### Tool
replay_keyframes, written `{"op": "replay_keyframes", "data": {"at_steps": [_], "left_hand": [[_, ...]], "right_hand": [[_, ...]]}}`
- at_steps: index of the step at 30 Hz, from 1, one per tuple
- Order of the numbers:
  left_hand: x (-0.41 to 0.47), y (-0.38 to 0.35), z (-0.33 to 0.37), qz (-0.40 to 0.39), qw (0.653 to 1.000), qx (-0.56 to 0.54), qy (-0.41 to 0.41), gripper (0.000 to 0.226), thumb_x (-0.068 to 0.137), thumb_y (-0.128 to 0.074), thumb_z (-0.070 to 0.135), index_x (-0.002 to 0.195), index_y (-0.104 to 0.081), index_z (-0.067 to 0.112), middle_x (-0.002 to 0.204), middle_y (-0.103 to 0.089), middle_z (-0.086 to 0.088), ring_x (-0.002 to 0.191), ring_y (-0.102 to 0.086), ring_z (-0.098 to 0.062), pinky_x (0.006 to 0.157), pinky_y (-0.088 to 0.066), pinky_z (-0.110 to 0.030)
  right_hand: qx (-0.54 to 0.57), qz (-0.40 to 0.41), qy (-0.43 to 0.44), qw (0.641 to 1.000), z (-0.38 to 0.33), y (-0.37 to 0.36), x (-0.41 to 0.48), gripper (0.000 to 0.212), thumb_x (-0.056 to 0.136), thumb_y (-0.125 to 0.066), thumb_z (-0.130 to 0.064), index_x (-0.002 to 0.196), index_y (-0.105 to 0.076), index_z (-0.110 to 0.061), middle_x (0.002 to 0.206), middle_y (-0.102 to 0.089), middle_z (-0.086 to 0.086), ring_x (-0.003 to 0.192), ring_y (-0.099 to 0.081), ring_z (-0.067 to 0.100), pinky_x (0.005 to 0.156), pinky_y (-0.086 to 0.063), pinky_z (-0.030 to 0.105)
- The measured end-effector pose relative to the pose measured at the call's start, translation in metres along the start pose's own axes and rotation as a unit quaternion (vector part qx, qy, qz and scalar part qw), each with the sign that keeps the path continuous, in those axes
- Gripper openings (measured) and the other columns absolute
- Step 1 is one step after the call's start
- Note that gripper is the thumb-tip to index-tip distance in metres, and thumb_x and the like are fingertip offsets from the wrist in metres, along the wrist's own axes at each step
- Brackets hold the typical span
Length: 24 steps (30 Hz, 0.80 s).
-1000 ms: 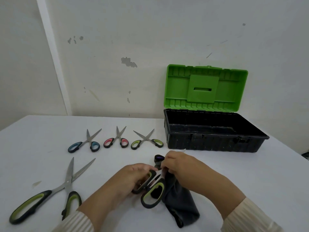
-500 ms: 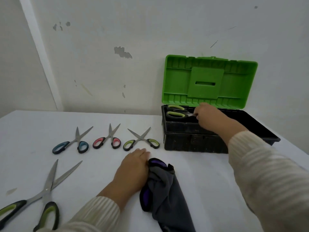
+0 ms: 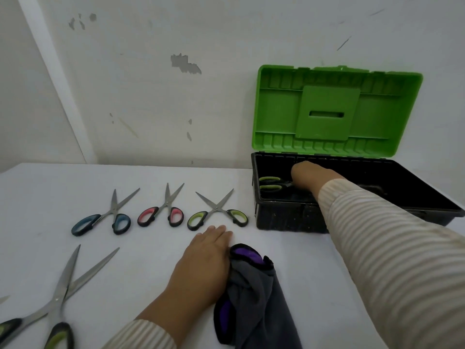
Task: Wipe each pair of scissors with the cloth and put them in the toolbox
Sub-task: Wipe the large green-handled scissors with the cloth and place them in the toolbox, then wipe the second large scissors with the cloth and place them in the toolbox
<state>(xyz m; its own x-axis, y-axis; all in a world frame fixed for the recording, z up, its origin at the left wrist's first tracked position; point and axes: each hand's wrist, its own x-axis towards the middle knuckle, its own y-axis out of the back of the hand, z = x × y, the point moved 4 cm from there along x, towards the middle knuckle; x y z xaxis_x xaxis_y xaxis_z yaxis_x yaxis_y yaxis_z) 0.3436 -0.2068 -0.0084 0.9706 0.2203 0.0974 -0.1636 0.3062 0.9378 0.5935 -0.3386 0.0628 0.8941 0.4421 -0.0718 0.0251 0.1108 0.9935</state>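
My right hand reaches inside the black toolbox with its green lid up, and grips a green-handled pair of scissors low in the box's left end. My left hand lies flat on the white table, fingers together, touching the left side of the crumpled grey and purple cloth. Beyond it lie three small pairs in a row: blue-handled, pink-handled, green-handled. A large green-handled pair lies open at the near left.
The white table meets a scuffed white wall behind the toolbox. The tip of another blade shows at the left edge.
My right hand carried the green-handled scissors from the cloth into the toolbox and lowered them inside. My left hand let go of them and settled flat beside the cloth.
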Motion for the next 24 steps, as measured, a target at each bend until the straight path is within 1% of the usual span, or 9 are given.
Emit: {"op": "replay_keyframes", "data": {"at_steps": [3,7,10,14,16,18,20,22,24], "left_hand": [[0.000,0.000,0.000,0.005,1.000,0.005,-0.007,0.049,0.101,-0.025,0.026,0.150,-0.022,0.024,0.160,-0.017,0.007,0.147,-0.010,-0.010,0.118,-0.004,-0.025],[-0.001,0.003,0.002,0.006,1.000,0.007,-0.015,0.048,0.101,-0.028,0.025,0.149,-0.026,0.021,0.159,-0.021,0.002,0.147,-0.014,-0.013,0.118,-0.007,-0.026],[-0.003,0.007,0.001,0.024,0.999,-0.045,-0.004,0.043,0.100,-0.033,0.024,0.143,-0.039,0.018,0.155,-0.032,0.001,0.144,-0.025,-0.012,0.116,-0.014,-0.023],[-0.015,0.032,-0.009,0.075,0.955,-0.276,0.078,0.029,0.095,-0.046,0.013,0.115,-0.065,0.020,0.133,-0.058,0.003,0.123,-0.051,-0.014,0.099,-0.033,-0.017],[-0.029,0.054,-0.022,0.106,0.939,-0.311,0.101,0.027,0.094,-0.047,0.012,0.108,-0.068,0.022,0.125,-0.062,0.001,0.106,-0.057,-0.011,0.088,-0.038,-0.016],[-0.049,0.079,-0.045,0.141,0.943,-0.279,0.112,0.026,0.094,-0.049,0.012,0.107,-0.069,0.022,0.119,-0.065,-0.001,0.096,-0.058,-0.005,0.080,-0.038,-0.012],[-0.071,0.101,-0.079,0.145,0.962,-0.180,0.144,0.028,0.092,-0.050,0.014,0.110,-0.068,0.024,0.121,-0.065,0.001,0.108,-0.058,-0.013,0.087,-0.037,-0.016],[-0.096,0.114,-0.119,0.086,0.971,-0.042,0.219,0.033,0.088,-0.050,0.021,0.118,-0.061,0.028,0.127,-0.059,0.001,0.116,-0.054,-0.020,0.095,-0.040,-0.026],[-0.122,0.120,-0.149,-0.016,0.956,0.072,0.285,0.039,0.084,-0.051,0.034,0.123,-0.053,0.027,0.128,-0.053,-0.001,0.119,-0.049,-0.024,0.098,-0.041,-0.034]], "right_hand": [[0.022,-0.004,0.011,1.000,-0.003,0.003,-0.004,0.024,0.081,-0.044,0.003,0.063,-0.053,-0.009,0.085,-0.062,0.012,0.066,-0.054,0.024,0.064,-0.043,0.031],[0.068,0.081,0.033,0.994,-0.024,0.035,-0.034,0.027,0.084,-0.047,-0.002,0.100,-0.068,-0.007,0.111,-0.066,0.013,0.098,-0.061,0.029,0.086,-0.050,0.034],[0.210,0.136,0.075,0.965,-0.062,0.053,-0.092,0.024,0.086,-0.048,-0.009,0.096,-0.070,-0.012,0.108,-0.068,0.005,0.093,-0.059,0.020,0.085,-0.045,0.027],[0.176,-0.010,0.122,0.977,-0.108,0.028,-0.169,0.029,0.087,-0.051,-0.031,0.094,-0.069,-0.009,0.101,-0.066,0.010,0.094,-0.059,0.025,0.079,-0.046,0.030],[0.150,-0.042,0.106,0.982,-0.115,0.009,-0.195,0.039,0.086,-0.049,-0.044,0.086,-0.067,-0.009,0.093,-0.065,0.009,0.088,-0.059,0.024,0.074,-0.046,0.032],[0.183,-0.027,0.085,0.979,-0.116,-0.004,-0.216,0.039,0.084,-0.049,-0.051,0.093,-0.064,-0.016,0.097,-0.061,0.005,0.092,-0.056,0.021,0.072,-0.043,0.031],[0.175,0.015,0.076,0.981,-0.117,-0.012,-0.229,0.037,0.084,-0.050,-0.042,0.115,-0.056,-0.024,0.111,-0.058,0.003,0.104,-0.051,0.021,0.081,-0.042,0.030],[0.152,0.058,0.077,0.984,-0.120,-0.012,-0.236,0.036,0.086,-0.046,-0.024,0.122,-0.051,-0.027,0.117,-0.058,0.000,0.109,-0.046,0.021,0.089,-0.040,0.031],[0.157,0.095,0.081,0.980,-0.126,-0.009,-0.241,0.042,0.083,-0.043,-0.013,0.120,-0.051,-0.031,0.118,-0.058,-0.004,0.109,-0.045,0.020,0.089,-0.037,0.031]]}}
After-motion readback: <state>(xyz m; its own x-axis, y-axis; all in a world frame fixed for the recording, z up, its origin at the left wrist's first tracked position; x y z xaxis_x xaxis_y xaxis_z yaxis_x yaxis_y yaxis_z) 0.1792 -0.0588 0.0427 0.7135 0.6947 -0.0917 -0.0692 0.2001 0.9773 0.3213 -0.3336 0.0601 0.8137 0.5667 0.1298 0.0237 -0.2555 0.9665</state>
